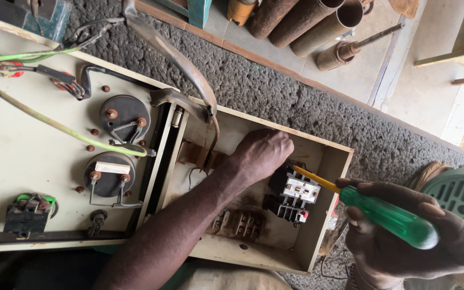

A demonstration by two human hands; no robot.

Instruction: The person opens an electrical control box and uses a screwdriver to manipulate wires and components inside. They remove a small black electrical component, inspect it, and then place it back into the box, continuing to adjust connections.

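Working inside open cream electrical box (pixel 326 215) on rough dark matting (pixel 296 91).
Left hand (pixel 261 153) curled over black contactor (pixel 294 196) near right wall; right hand (pixel 404 241) clenched round green-handled screwdriver (pixel 382 215), outside rim.

Rusty pipes (pixel 302 21) and green grate (pixel 460 196) lie nearby.

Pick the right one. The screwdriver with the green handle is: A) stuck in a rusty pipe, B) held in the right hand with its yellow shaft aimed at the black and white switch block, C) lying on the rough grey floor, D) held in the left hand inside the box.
B: the right hand grips the green-handled screwdriver, its shaft reaching toward the switch block in the open box.
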